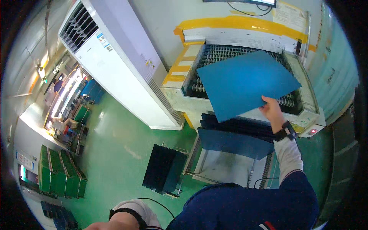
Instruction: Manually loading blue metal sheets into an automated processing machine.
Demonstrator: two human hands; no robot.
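Note:
My right hand [271, 109] grips the near right corner of a thin blue sheet [245, 82] and holds it flat over the roller bed [199, 86] of a pale conveyor machine [306, 111]. A black band sits on that wrist. My left hand is out of sight; only its wrist [124, 219] with a black band shows at the bottom edge, down by my side. Below the machine's near edge a rack [230, 132] carries several more dark blue sheets, one lying flat on a wire shelf [226, 168].
A tall white floor-standing air unit [115, 61] rises left of the machine. A slotted holder of dark panels [164, 168] stands on the green floor [115, 153]. Stacks of green boards [61, 174] sit at the far left, with work benches and a person behind.

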